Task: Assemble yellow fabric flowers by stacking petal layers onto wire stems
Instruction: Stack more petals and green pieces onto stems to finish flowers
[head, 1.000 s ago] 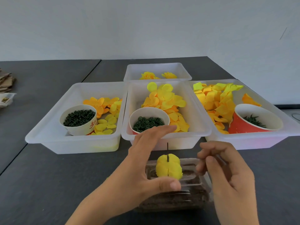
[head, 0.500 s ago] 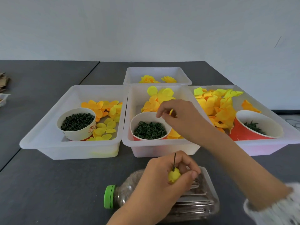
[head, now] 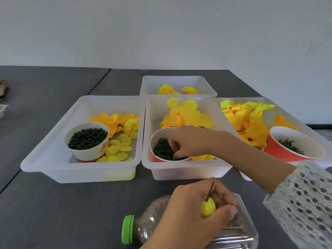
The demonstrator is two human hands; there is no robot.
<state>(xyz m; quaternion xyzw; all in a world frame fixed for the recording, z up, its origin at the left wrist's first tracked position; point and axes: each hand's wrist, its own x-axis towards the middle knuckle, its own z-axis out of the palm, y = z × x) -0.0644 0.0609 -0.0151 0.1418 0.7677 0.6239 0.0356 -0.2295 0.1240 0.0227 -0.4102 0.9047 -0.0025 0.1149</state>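
The yellow bud [head: 208, 207] on its wire stem [head: 210, 191] is held low over the tabletop [head: 80, 209], the left hand [head: 194, 212] wrapped round it in a firm grip. The right hand [head: 188, 142] is dipped into the red cup [head: 156, 141] of green rings [head: 160, 149] in the middle tray [head: 179, 172], fingertips curled; whether a ring is pinched cannot be told. Several linked rings could be lifted at once. The cup could be tipped, the bare stem bent.
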